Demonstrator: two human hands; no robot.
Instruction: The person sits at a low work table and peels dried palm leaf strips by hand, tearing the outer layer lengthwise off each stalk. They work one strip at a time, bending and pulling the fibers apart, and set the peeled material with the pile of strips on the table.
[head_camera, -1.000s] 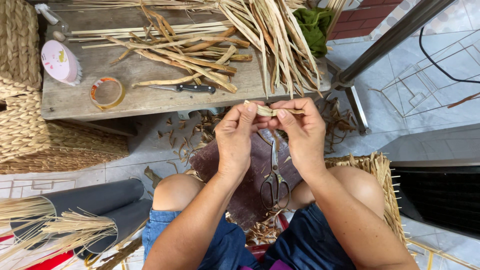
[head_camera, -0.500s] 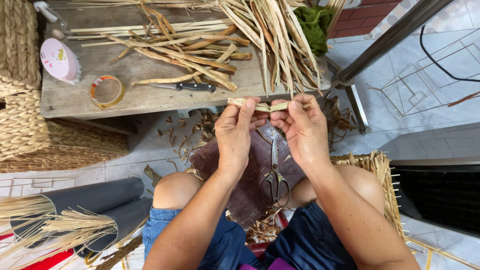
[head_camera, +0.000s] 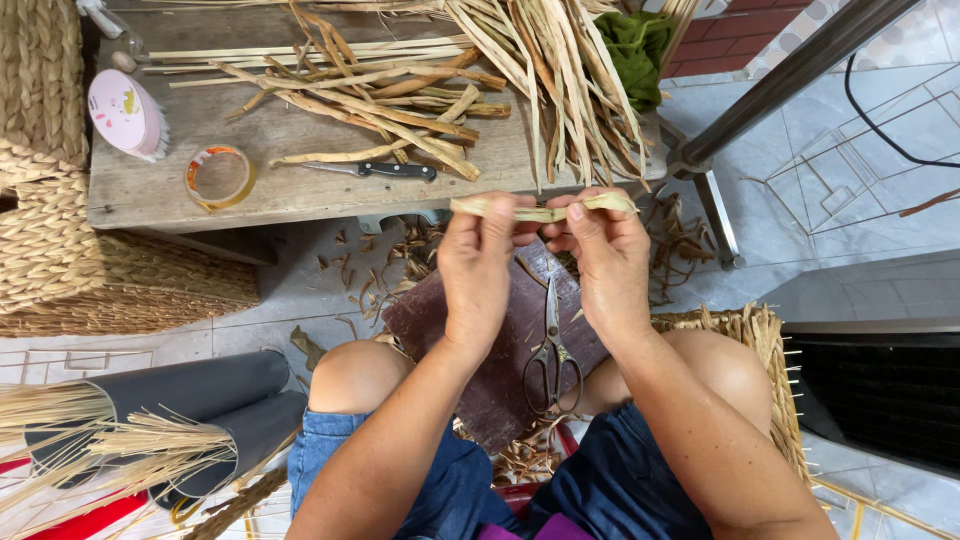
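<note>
Black-handled knife (head_camera: 372, 170), tape roll (head_camera: 219, 177), pink brush (head_camera: 125, 114); scissors (head_camera: 551, 345), woven basket (head_camera: 40, 190)

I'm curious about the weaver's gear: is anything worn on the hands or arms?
No. The left hand and right hand are bare: no gloves, rings, watch or bracelets show. Both forearms are uncovered, with no sleeves reaching them. The fingernails look short and unpainted.

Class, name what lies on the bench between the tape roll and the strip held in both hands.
In the head view, a black-handled knife lies between tape roll and strip.
</note>
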